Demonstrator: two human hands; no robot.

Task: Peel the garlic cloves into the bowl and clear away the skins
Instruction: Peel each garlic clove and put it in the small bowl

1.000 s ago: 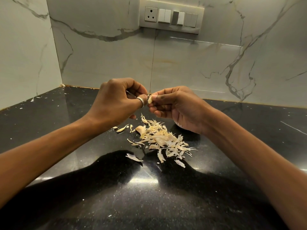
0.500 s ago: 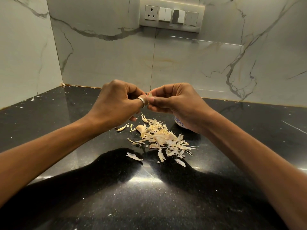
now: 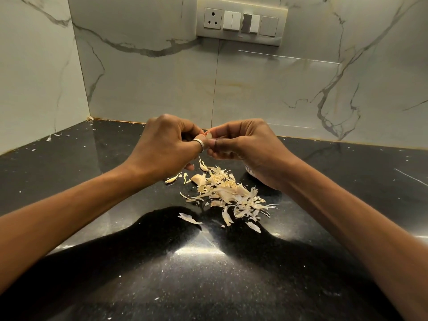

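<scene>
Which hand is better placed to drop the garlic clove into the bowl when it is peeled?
Probably the right hand: both pinch the clove, but the bowl peeks out just beneath it, farther from the left hand.

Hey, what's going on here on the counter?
A person is peeling garlic. The left hand and right hand both pinch one garlic clove at their fingertips, above the black counter. A pile of skins lies below them, with a second clove at its edge. A bowl peeks out behind the right hand, mostly hidden, so its contents cannot be seen. The skins are not yet cleared.
</scene>
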